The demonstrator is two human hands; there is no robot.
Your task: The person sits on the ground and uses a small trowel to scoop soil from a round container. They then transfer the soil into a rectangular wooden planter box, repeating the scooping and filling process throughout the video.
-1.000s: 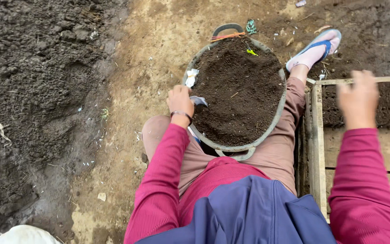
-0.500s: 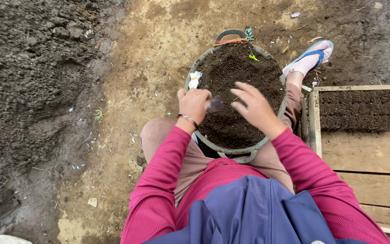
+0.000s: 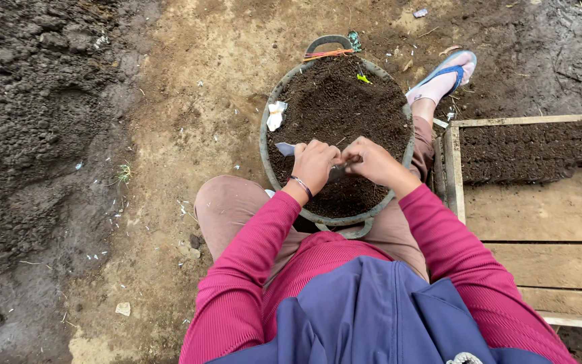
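Both hands met over the soil-filled basin (image 3: 267,152) held between the person's knees. A second earlier the right hand (image 3: 372,162) had hovered over the wooden tray (image 3: 540,209) at the right; it had since crossed to join the left hand (image 3: 314,165). Fingers of each were closed on a small clear plastic bag (image 3: 336,172), pinched between them just above the dark soil (image 3: 345,108), seemingly being opened.

Bare dirt ground (image 3: 190,101), daylight
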